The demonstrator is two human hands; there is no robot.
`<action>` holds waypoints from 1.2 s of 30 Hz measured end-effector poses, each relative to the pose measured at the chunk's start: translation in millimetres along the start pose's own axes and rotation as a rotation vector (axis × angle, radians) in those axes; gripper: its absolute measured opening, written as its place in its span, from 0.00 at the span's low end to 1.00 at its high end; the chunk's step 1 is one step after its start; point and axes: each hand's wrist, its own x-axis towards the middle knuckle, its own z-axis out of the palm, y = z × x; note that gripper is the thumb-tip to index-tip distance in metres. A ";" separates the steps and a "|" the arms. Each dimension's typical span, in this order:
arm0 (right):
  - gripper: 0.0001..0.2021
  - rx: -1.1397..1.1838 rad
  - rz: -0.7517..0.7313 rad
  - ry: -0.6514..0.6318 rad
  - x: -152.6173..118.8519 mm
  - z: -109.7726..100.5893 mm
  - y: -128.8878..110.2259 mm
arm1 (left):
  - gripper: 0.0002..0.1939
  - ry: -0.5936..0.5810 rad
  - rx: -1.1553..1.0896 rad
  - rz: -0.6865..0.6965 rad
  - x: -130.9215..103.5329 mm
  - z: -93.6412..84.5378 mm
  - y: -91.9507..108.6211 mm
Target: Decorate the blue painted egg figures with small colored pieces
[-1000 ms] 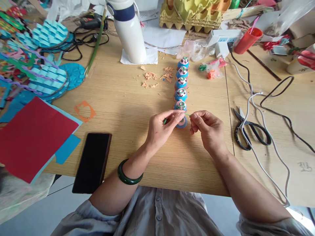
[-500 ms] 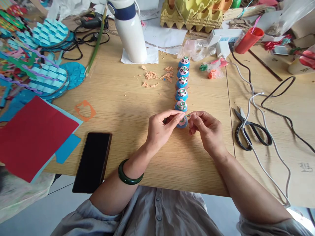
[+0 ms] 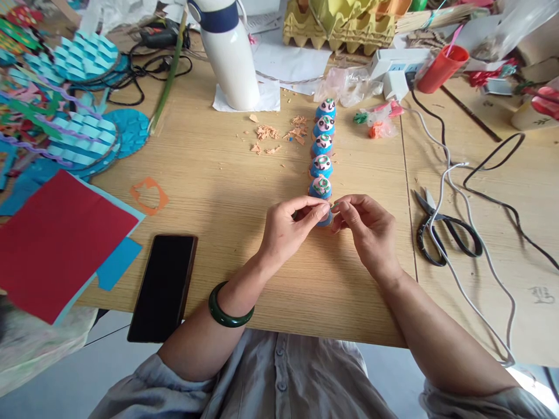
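Note:
A row of blue domes (image 3: 322,167) with pink tops, decorated with small green and dark pieces, runs away from me down the table. Over its nearest dome (image 3: 324,221) both hands meet and partly cover it. My left hand (image 3: 288,230) is closed in a pinch, thumb against forefinger; what lies between the tips is hidden. My right hand (image 3: 369,230) pinches a tiny green strand (image 3: 335,205), whose end points at the left fingertips. It looks like soft clay, though it is too small to be sure.
Black-handled scissors (image 3: 449,227) lie at right under a white cable (image 3: 484,267). A phone (image 3: 163,288) and red paper (image 3: 65,244) are at left. Behind stand a white bottle (image 3: 231,64), orange scraps (image 3: 267,132), egg trays (image 3: 340,29) and a red cup (image 3: 443,70).
My right hand has shifted slightly left, bringing its fingertips closer to my left ones. The nearest dome is now more covered. The rest of the table looks the same.

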 end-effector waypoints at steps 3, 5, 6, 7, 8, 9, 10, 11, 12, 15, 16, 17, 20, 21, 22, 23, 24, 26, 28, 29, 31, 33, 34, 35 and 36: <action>0.17 -0.022 -0.024 0.004 0.7 -0.8 2.2 | 0.12 -0.025 0.014 0.003 -0.1 -0.1 -2.2; 0.15 -0.051 -0.051 0.004 0.9 -1.2 3.6 | 0.13 -0.029 0.023 -0.001 -0.3 0.0 -3.2; 0.14 -0.070 -0.071 0.005 0.7 -1.4 4.3 | 0.13 -0.028 0.029 -0.006 -0.3 0.1 -3.5; 0.12 -0.091 -0.094 0.005 0.3 -1.5 5.0 | 0.13 -0.027 0.034 -0.011 -0.4 0.2 -3.6; 0.10 -0.115 -0.119 0.003 -0.3 -1.5 5.7 | 0.13 -0.027 0.038 -0.014 -0.4 0.3 -3.8; 0.08 -0.144 -0.146 0.002 -1.0 -1.5 6.3 | 0.13 -0.029 0.040 -0.016 -0.3 0.3 -3.9; 0.06 -0.176 -0.176 0.001 -1.8 -1.6 6.8 | 0.13 -0.031 0.042 -0.016 -0.2 0.3 -4.0; 0.04 -0.210 -0.206 -0.002 -2.6 -1.7 7.2 | 0.13 -0.031 0.042 -0.017 0.0 0.3 -4.1; 0.03 -0.243 -0.234 -0.007 -3.3 -1.8 7.5 | 0.13 -0.031 0.043 -0.017 0.1 0.2 -4.1; 0.05 -0.302 -0.295 -0.028 -4.5 -2.5 7.7 | 0.13 -0.026 0.045 -0.027 0.3 -0.1 -3.9; 0.05 -0.307 -0.309 -0.036 -4.6 -2.9 7.7 | 0.13 -0.026 0.043 -0.033 0.2 -0.2 -3.7; 0.06 -0.308 -0.323 -0.043 -4.5 -3.2 7.8 | 0.13 -0.028 0.039 -0.041 0.2 -0.2 -3.4; 0.07 -0.303 -0.359 -0.056 -4.2 -4.1 8.2 | 0.14 -0.034 0.021 -0.065 0.0 -0.3 -2.4; 0.08 -0.303 -0.367 -0.059 -4.2 -4.1 8.3 | 0.14 -0.036 0.012 -0.071 -0.1 -0.3 -2.1; 0.08 -0.305 -0.371 -0.058 -4.3 -3.9 8.4 | 0.15 -0.039 0.000 -0.076 -0.1 -0.3 -1.8; 0.08 -0.310 -0.372 -0.049 -4.6 -3.5 8.4 | 0.15 -0.043 -0.012 -0.084 0.0 -0.3 -1.4; 0.09 -0.317 -0.370 -0.035 -4.9 -3.0 8.3 | 0.15 -0.047 -0.023 -0.093 0.1 -0.3 -1.1; 0.09 -0.343 -0.367 0.004 -5.8 -1.9 7.8 | 0.15 -0.053 -0.037 -0.110 0.4 -0.3 -0.6; 0.10 -0.385 -0.386 0.027 -6.5 -1.0 7.2 | 0.15 -0.053 -0.035 -0.117 0.6 -0.3 -0.1; 0.10 -0.412 -0.409 0.027 -6.7 -0.9 7.0 | 0.15 -0.051 -0.034 -0.113 0.6 -0.2 0.1; 0.11 -0.469 -0.478 0.021 -6.8 -1.0 6.5 | 0.15 -0.052 -0.025 -0.106 0.3 -0.3 0.9; 0.13 -0.516 -0.544 0.013 -6.7 -1.4 6.0 | 0.17 -0.063 -0.008 -0.105 -0.4 -0.7 2.3; 0.13 -0.531 -0.564 0.011 -6.5 -1.5 5.7 | 0.19 -0.072 0.001 -0.107 -0.9 -1.0 3.3; 0.13 -0.540 -0.574 0.011 -6.3 -1.7 5.3 | 0.21 -0.083 0.006 -0.110 -1.3 -1.4 4.3; 0.12 -0.546 -0.572 0.014 -6.2 -1.7 5.0 | 0.22 -0.093 0.007 -0.112 -1.7 -1.7 5.4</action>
